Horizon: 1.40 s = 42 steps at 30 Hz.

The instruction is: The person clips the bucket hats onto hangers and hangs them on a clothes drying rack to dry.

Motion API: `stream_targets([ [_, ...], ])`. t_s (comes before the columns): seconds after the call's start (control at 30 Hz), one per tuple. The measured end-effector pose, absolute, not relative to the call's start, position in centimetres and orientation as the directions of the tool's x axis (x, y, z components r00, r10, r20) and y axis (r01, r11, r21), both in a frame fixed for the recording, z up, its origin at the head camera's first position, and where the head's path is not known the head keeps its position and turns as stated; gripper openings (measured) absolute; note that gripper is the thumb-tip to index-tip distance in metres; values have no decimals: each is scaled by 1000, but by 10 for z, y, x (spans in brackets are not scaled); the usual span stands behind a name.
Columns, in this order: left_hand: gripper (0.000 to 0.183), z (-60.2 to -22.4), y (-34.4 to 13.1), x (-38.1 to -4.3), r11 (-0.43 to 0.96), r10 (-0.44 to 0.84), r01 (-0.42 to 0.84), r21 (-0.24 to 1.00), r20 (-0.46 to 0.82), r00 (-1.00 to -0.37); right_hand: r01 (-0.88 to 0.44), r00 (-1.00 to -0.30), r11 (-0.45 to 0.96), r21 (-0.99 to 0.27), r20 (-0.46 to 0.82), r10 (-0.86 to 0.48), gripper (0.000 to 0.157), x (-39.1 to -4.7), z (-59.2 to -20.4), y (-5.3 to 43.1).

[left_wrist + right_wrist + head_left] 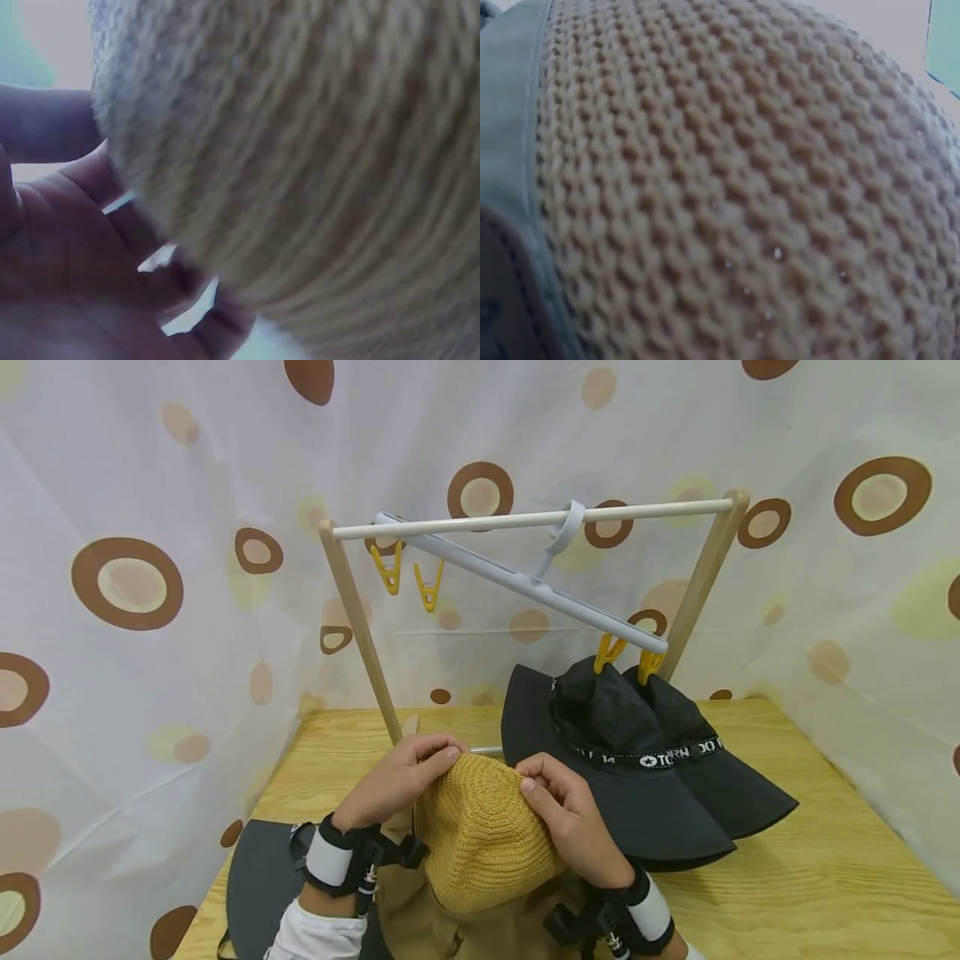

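A mustard-yellow knit hat [487,835] is held up by its rounded crown in the head view. My left hand [401,781] pinches its upper left side between thumb and fingers. On the upper right side my right hand [573,818] pinches the knit the same way. The ribbed hat [300,165] fills most of the left wrist view, with the left hand [82,255] along its edge. Only the hat's knit [742,187] and smooth cloth with a stitched patch [506,292] show in the right wrist view; the right hand is out of that view. Tan cloth [480,935] lies below the hat.
Behind stands a rack with a white bar [480,523]. A tilted hanger [517,581] hangs from it, with yellow clips [429,587]. Two clips at its low end grip black brimmed hats [622,777]. Another dark brimmed piece [258,893] lies left on the wooden table [810,885].
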<state>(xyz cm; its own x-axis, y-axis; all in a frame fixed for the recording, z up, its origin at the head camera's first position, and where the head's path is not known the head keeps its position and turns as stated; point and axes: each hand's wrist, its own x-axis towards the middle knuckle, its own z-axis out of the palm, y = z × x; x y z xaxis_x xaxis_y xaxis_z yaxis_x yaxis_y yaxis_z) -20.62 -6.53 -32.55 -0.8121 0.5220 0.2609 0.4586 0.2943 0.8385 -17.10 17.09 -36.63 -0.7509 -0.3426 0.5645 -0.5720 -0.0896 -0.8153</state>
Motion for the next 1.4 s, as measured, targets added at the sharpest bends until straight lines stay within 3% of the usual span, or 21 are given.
stream_targets([
  [0.1,19,-318,-65,-200,409,507,605,683,381,-773,-594,-737,-83,-800,583,-343,14,-169,-361,170],
  [0.2,19,-314,-64,-195,444,507,667,599,446,-738,-610,-727,-70,-789,593,-346,14,-167,-356,171],
  [0.4,27,-313,-72,-185,424,560,568,706,289,-777,-627,-722,-38,-778,599,-346,14,-165,-352,171],
  [0.57,32,-319,-75,-187,373,627,538,756,222,-747,-624,-721,-46,-780,597,-351,14,-166,-353,172],
  [0.83,21,-327,-72,-190,229,640,472,851,234,-732,-625,-723,-20,-781,588,-364,12,-168,-356,171],
  [1.1,21,-328,-76,-190,198,668,454,869,219,-711,-606,-728,0,-796,554,-404,14,-170,-353,172],
  [1.4,18,-334,-81,-186,110,625,423,900,268,-733,-511,-802,219,-831,368,-471,15,-179,-341,176],
])
